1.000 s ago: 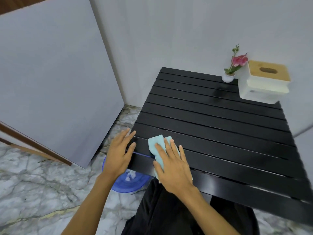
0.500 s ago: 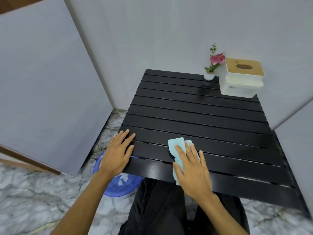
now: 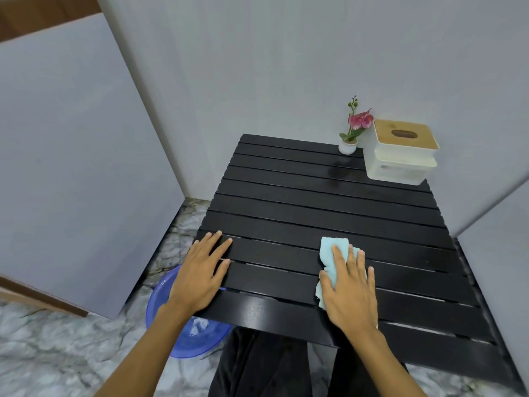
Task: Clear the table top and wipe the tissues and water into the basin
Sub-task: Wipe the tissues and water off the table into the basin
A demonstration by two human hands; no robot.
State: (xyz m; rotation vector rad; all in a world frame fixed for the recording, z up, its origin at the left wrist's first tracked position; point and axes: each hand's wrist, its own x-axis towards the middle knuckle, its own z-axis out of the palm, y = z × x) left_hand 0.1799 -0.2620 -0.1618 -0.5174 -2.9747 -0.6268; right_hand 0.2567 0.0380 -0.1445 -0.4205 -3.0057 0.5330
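Observation:
A black slatted table [image 3: 329,202] fills the middle of the view. My right hand [image 3: 350,287] presses flat on a light blue cloth [image 3: 329,250] near the table's front edge. Palm down with fingers spread, my left hand [image 3: 200,270] lies on the front left corner and holds nothing. Below that corner a blue basin [image 3: 169,319] stands on the floor with wet white tissue [image 3: 197,325] in it; the table and my left arm partly hide it. A faint wet smear [image 3: 335,173] shows on the far slats.
A small white pot with a pink flower [image 3: 350,133] and a white tissue box with a wooden lid [image 3: 400,153] stand at the table's far right corner. Grey walls close in at the back, left and right. Marble floor [image 3: 43,353] lies on the left; my dark-trousered legs are under the table.
My right hand has slid the cloth rightwards along the front slats. My left hand has stayed on the front left corner. The view has shifted, so the table sits further left and lower.

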